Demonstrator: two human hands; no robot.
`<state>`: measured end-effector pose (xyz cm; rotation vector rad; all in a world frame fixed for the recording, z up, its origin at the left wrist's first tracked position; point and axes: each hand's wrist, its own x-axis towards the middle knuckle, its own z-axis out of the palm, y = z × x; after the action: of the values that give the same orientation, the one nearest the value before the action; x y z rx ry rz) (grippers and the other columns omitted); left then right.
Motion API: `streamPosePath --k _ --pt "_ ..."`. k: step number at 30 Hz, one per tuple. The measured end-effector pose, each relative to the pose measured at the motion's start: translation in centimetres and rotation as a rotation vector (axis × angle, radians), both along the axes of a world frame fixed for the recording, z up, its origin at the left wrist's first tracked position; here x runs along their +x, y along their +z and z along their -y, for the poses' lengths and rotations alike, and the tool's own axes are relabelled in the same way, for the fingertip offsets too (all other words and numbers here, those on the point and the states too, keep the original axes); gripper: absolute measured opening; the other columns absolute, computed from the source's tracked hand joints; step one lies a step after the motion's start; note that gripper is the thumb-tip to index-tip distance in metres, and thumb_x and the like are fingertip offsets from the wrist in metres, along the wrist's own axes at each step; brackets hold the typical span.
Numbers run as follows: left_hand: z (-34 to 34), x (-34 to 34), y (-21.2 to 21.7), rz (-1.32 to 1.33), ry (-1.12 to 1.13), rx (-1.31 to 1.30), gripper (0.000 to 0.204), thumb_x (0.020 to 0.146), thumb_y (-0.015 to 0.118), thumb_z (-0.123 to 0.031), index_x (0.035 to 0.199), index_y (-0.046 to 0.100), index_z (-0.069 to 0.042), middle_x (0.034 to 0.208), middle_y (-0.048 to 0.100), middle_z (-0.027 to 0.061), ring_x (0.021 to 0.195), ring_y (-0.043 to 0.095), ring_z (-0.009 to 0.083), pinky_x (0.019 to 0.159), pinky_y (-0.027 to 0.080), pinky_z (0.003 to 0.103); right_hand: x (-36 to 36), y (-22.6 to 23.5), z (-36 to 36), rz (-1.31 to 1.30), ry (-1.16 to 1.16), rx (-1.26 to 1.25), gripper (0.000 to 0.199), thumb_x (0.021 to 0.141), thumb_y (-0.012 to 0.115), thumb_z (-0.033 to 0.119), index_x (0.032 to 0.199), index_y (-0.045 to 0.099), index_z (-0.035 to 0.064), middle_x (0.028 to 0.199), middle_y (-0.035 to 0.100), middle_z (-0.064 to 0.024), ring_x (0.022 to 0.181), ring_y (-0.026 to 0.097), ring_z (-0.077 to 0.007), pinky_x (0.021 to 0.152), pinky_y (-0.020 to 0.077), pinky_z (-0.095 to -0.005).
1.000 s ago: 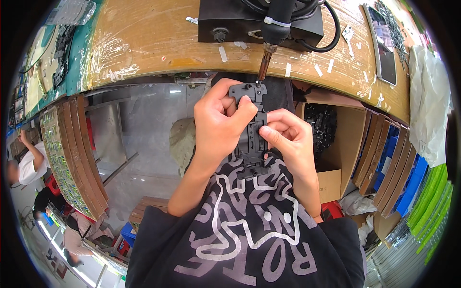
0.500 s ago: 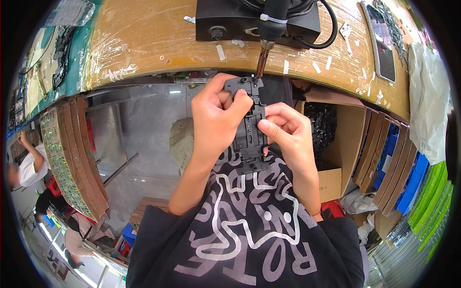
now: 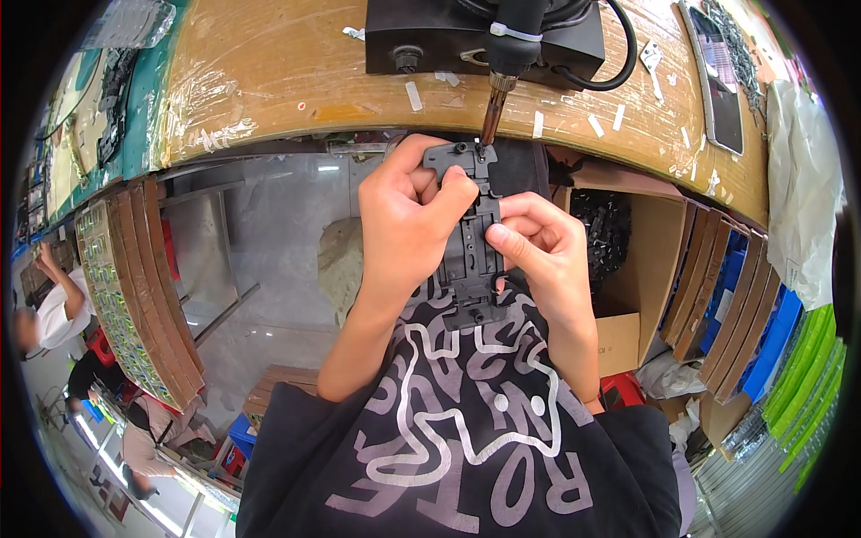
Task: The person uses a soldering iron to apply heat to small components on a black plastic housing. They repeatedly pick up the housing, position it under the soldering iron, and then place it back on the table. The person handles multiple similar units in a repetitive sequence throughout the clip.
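Black plastic frame point(image 3: 470, 242), gripped left-side by left hand point(image 3: 411, 211), pinched right-side by right hand point(image 3: 543, 240), soldering iron point(image 3: 503, 83) up by its top

Bright light glares off the worktop point(image 3: 269, 90) (its front edge bowed by fisheye distortion).

Black part point(image 3: 470, 249), grey-patterned black shirt point(image 3: 466, 439)

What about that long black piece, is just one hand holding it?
No, the left hand and the right hand both hold the long black piece.
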<state>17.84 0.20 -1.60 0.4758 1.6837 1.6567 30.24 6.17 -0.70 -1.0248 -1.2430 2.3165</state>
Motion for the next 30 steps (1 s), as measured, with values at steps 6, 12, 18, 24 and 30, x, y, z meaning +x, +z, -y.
streamPosePath --k 6,12,18,24,30 --pt "-0.15 0.02 0.07 0.022 0.006 0.005 0.011 0.071 0.055 0.000 0.081 0.054 0.002 0.046 0.036 -0.0076 0.043 0.026 -0.0020 0.038 0.018 0.019 -0.04 -0.11 0.07 -0.017 -0.016 -0.024 0.014 0.076 0.060 0.005 0.085 0.053 -0.0040 0.063 0.055 -0.0043 0.048 0.048 -0.0063 0.040 0.0437 -0.0211" --pt "-0.24 0.05 0.18 0.042 0.012 -0.011 0.009 0.071 0.055 0.000 0.080 0.054 0.002 0.047 0.038 -0.0074 0.043 0.028 -0.0022 0.038 0.019 0.018 0.04 -0.27 0.12 -0.021 -0.027 -0.041 0.014 0.077 0.059 0.006 0.086 0.054 -0.0042 0.064 0.055 -0.0053 0.047 0.049 -0.0075 0.040 0.0429 -0.0206" --pt "-0.27 -0.03 0.23 0.052 0.010 -0.006 0.009 0.071 0.054 -0.001 0.080 0.054 0.002 0.047 0.039 -0.0072 0.043 0.029 -0.0023 0.038 0.019 0.018 -0.12 -0.07 0.02 -0.033 -0.025 -0.051 0.015 0.077 0.059 0.007 0.085 0.054 -0.0045 0.065 0.056 -0.0060 0.048 0.049 -0.0077 0.040 0.0427 -0.0203" --pt "-0.35 -0.19 0.12 0.008 0.000 -0.015 0.009 0.071 0.054 -0.001 0.080 0.054 0.002 0.046 0.039 -0.0069 0.042 0.029 -0.0021 0.038 0.019 0.018 -0.22 -0.08 -0.05 -0.028 -0.031 -0.043 0.014 0.077 0.059 0.006 0.085 0.054 -0.0046 0.065 0.056 -0.0058 0.048 0.048 -0.0070 0.041 0.0433 -0.0203" --pt "-0.22 -0.19 0.02 -0.010 -0.006 -0.006 0.010 0.072 0.055 -0.001 0.081 0.054 0.002 0.046 0.037 -0.0072 0.042 0.028 -0.0019 0.038 0.019 0.018 -0.21 -0.04 -0.07 -0.033 -0.016 -0.027 0.014 0.077 0.058 0.005 0.086 0.054 -0.0045 0.065 0.056 -0.0050 0.049 0.048 -0.0062 0.041 0.0442 -0.0206"
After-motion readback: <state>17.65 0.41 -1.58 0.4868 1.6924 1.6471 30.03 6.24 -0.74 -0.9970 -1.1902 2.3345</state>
